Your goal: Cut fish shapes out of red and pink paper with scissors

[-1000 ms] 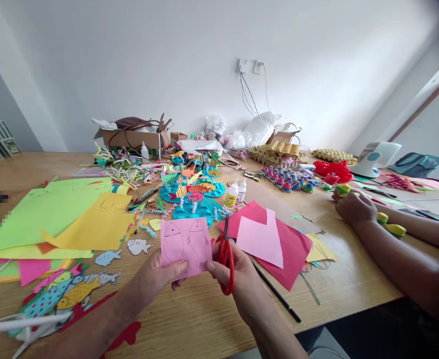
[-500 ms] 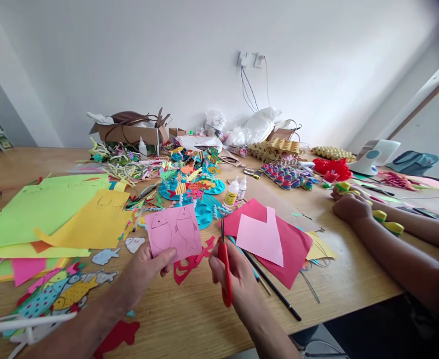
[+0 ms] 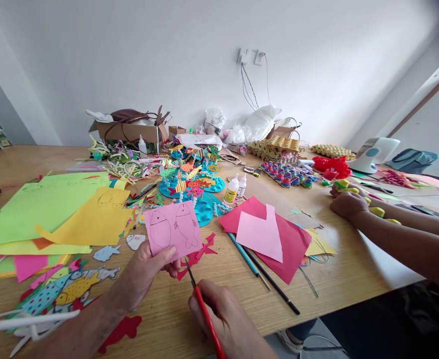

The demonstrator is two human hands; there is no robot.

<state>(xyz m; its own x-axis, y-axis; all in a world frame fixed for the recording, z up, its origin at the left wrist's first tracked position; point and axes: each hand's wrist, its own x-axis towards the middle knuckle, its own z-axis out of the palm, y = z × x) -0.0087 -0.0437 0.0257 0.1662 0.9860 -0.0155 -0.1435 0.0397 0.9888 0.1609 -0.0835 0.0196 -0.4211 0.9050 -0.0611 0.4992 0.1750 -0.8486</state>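
Observation:
Between the thumb and fingers of my left hand (image 3: pixel 154 264) is a piece of pink paper (image 3: pixel 173 229), held up with two fish outlines drawn on it. My right hand (image 3: pixel 223 311) is closed round the red handles of a pair of scissors (image 3: pixel 204 309). Their dark blade tips lie close to the paper's lower edge; whether they touch it I cannot tell. Red paper scraps (image 3: pixel 200 252) lie on the table behind the blades. Left of my left hand are a grey fish cutout (image 3: pixel 106 253) and a white one (image 3: pixel 135 242). A red fish cutout (image 3: pixel 122 333) rests below my left forearm.
Red paper (image 3: pixel 292 254) with a pink sheet (image 3: pixel 259 237) on top lies to the right, beside pencils (image 3: pixel 272 281). Glue bottles (image 3: pixel 231 189) stand behind. Green paper (image 3: pixel 43 207) spreads at left. Another person's hands (image 3: pixel 348 202) hold yellow-green pieces at far right.
My right hand has moved down and left, bringing the scissors from upright beside the paper to its lower edge. The paper has stayed almost in place.

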